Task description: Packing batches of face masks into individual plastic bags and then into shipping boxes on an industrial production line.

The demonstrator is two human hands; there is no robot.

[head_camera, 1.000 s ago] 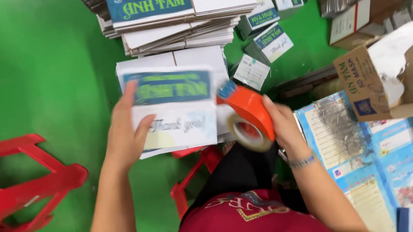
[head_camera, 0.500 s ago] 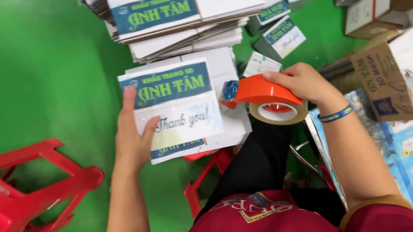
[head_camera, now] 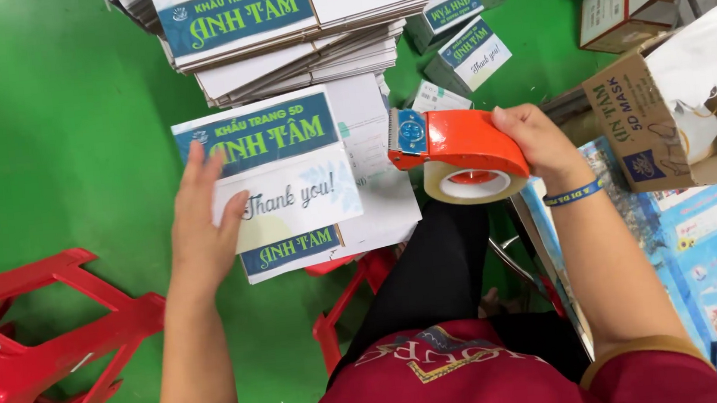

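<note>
Two hands at work over a green floor point(head_camera: 49, 125), and it is a busy spot. Biggest thing in view is the tall stack of flat cartons point(head_camera: 292, 34) up top, white with blue-green panels. Left, a red plastic stool point(head_camera: 34, 342) lies tipped on the floor; right, an open brown box point(head_camera: 679, 113) stuffed with white material.

Now the action: the flat white carton point(head_camera: 288, 182) sits in front of the person's knees, on top of a red stool point(head_camera: 357, 279) that peeks out beneath it. The left hand point(head_camera: 205, 223) lies flat and spread on the carton's left part, pressing it, gripping nothing. The right hand point(head_camera: 540, 147) is closed round an orange tape dispenser point(head_camera: 458, 154), its blue blade end just over the carton's right edge, apart from it as far as I can tell.

This looks like the taping step, about to start. Next move calls for the blade end landing square on the seam while the left hand steadies the carton.
</note>
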